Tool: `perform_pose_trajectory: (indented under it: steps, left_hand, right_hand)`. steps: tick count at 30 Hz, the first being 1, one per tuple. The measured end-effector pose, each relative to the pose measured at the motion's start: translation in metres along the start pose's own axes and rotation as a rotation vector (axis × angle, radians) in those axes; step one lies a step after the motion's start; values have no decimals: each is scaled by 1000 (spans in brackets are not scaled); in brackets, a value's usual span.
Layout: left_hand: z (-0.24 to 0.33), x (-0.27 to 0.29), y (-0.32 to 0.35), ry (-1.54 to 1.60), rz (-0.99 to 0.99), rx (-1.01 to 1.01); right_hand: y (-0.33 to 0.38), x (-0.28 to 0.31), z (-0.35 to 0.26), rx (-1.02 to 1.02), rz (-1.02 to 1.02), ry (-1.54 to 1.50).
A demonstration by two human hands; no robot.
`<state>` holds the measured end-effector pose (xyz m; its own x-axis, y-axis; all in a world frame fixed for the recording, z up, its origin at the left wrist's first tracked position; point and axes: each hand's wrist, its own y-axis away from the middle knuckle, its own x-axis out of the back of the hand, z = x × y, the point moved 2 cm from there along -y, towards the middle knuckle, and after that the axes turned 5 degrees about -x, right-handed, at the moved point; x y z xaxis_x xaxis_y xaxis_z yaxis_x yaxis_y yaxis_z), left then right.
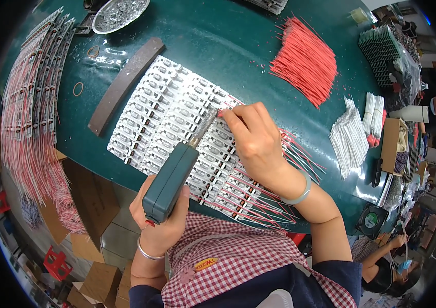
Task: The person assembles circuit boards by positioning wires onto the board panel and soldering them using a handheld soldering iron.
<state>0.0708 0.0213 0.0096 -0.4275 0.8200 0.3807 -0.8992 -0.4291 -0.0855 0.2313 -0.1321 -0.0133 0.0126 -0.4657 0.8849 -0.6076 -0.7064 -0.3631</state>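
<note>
My left hand (161,226) is wrapped round the dark green housing of a soldering gun (169,179). Its metal tip points up and right over the rows of small white circuit boards (151,110). Beside that tip, the closed fingertips of my right hand (254,141) pinch a red wire (221,113), mostly hidden by the fingers. Each board carries small silver and dark parts. Along the right and near side of the panel, red and white wires (259,200) trail off the boards toward me.
A curved brown bar (125,84) lies along the panel's left side. Bundles of red wires (305,61) and white wires (349,136) lie to the right. Stacked wired boards (36,82) hang over the left edge. A metal dish (120,15) stands at the back; another person (392,267) sits at far right.
</note>
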Motion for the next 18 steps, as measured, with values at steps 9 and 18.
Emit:
perform_pose_trajectory:
  steps: [9,18]
  left_hand:
    - [-5,4,10,-15,52,25]
    - [-5,6,15,-2,114,-15]
  right_hand:
    - [-1,2,-6,-45,10,-13]
    - [3,1,-2,19,45,6]
